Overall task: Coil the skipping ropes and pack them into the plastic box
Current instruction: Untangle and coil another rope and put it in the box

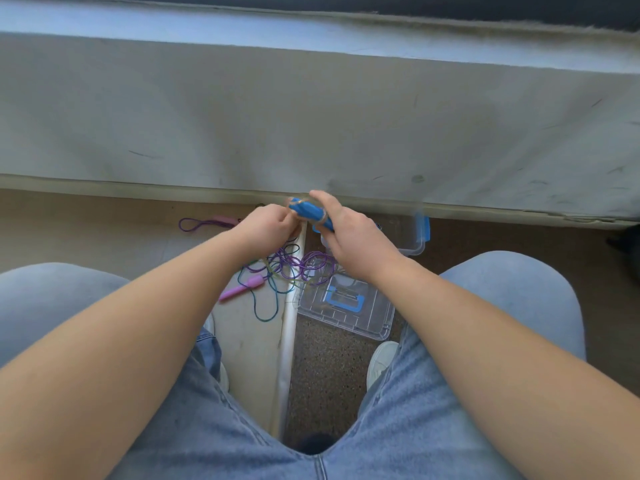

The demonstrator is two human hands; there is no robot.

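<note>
plastic box (416, 250) half hidden, blue handles (309, 212) blurred

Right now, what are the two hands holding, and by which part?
The right hand grips the blue handles at their near end; the left hand seems to pinch the cord wound round them.

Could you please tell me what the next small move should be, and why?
Probably lower the blue handles, which both the left hand and right hand hold with rope wound round them, into the open plastic box just beyond the right hand.
</note>
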